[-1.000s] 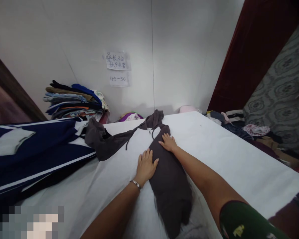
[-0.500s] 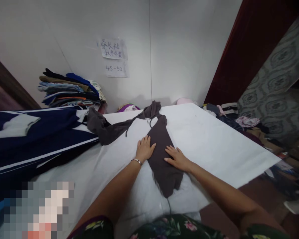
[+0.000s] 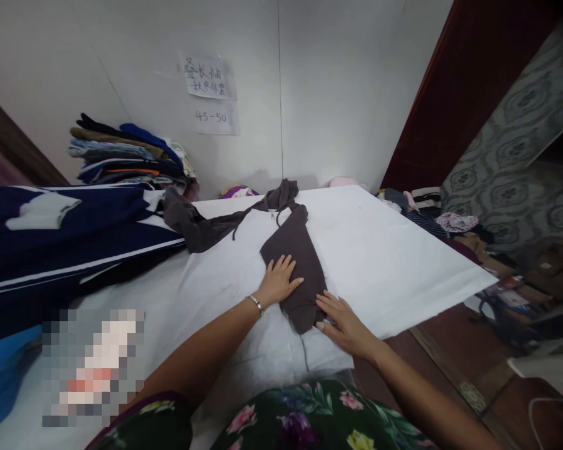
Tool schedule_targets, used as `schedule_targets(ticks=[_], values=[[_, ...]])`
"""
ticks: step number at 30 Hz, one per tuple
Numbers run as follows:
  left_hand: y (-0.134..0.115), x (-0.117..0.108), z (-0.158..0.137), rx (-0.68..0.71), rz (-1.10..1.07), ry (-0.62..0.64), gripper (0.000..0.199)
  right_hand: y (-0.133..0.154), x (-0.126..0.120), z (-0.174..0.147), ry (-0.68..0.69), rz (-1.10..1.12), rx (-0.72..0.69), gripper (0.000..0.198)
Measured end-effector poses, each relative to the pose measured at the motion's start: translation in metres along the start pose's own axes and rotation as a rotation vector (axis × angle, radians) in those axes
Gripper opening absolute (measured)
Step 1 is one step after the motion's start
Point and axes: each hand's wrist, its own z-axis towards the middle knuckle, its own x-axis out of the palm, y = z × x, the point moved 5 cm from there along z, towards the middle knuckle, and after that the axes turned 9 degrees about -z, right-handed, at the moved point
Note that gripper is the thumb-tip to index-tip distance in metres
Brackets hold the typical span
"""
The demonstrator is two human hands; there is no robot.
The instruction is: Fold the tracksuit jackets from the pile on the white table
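Observation:
A white hooded top (image 3: 225, 275) with dark grey sleeves lies flat in front of me, its grey hood at the far end. One grey sleeve (image 3: 293, 250) is folded over the body, its cuff end pointing toward me. The other sleeve (image 3: 206, 234) stretches out to the left. My left hand (image 3: 278, 282) rests flat on the folded sleeve, fingers spread. At the right edge of that sleeve, near its cuff, my right hand (image 3: 346, 322) touches the cloth with extended fingers.
A navy garment with white stripes (image 3: 70, 244) spreads along the left, a white piece of cloth (image 3: 44, 210) on it. Behind stands a stack of folded clothes (image 3: 126, 153). Papers with handwriting (image 3: 210, 78) hang on the wall. More clothes lie right of the white table (image 3: 394, 256).
My right hand has slid toward me along the sleeve's edge to the cuff. The lower part of the folded sleeve now lies shorter and tucked. My left hand stays flat on it.

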Motion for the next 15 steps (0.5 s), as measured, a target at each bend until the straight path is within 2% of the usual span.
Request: schedule_targets(ticks=[3, 5, 10, 12, 15], values=[[-0.002, 0.0, -0.01, -0.072, -0.072, 0.0, 0.06, -0.001, -0.01, 0.002, -0.112, 0.041, -0.003, 0.05], [-0.008, -0.001, -0.022, -0.069, -0.117, 0.007, 0.059, -0.003, -0.013, -0.001, -0.169, 0.056, 0.011, 0.051], [-0.034, 0.003, -0.068, 0.129, -0.141, 0.113, 0.059, -0.015, -0.009, -0.012, -0.119, 0.168, 0.069, 0.051], [-0.038, -0.002, -0.084, 0.135, -0.145, 0.105, 0.061, -0.026, -0.016, -0.013, -0.203, 0.279, 0.162, 0.052], [-0.043, -0.009, -0.102, 0.135, -0.165, 0.106, 0.062, -0.047, -0.024, -0.007, -0.289, 0.469, 0.378, 0.066]])
